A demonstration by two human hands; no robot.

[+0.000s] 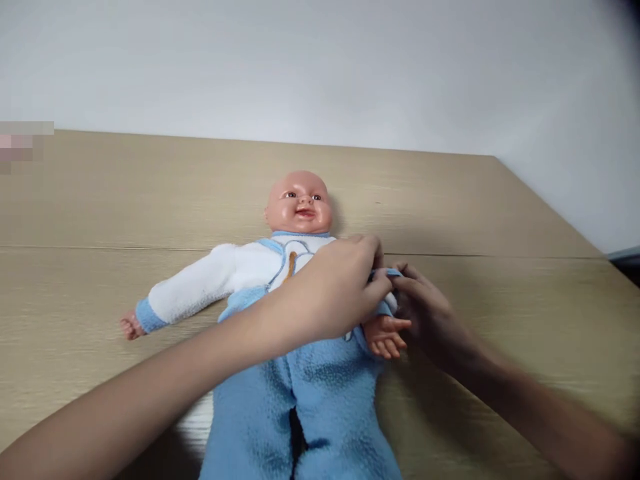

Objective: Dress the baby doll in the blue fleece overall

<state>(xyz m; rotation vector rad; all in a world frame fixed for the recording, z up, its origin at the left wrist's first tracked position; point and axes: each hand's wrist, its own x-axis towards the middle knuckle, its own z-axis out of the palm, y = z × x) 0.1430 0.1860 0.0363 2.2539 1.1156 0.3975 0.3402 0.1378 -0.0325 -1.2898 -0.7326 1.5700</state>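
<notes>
A baby doll (299, 207) lies on its back, dressed in a white fleece top (193, 279) with blue cuffs and fuzzy blue trousers (330, 400). My left hand (345, 283) reaches across the doll's chest, its fingers closed at the arm on the right side. Opposite it, my right hand (425, 300) has thumb and fingers pinched together. Between them a thin blue strip (393, 272) runs over that arm; whether it is part of the sleeve I cannot tell. Just below, the doll's hand (387, 337) sticks out of its blue cuff. My left hand hides most of that sleeve.
The doll rests on a light wooden table (500, 213) with a seam across it. Behind stands a pale wall (300, 73). A pixelated patch (20, 143) covers something at the far left edge.
</notes>
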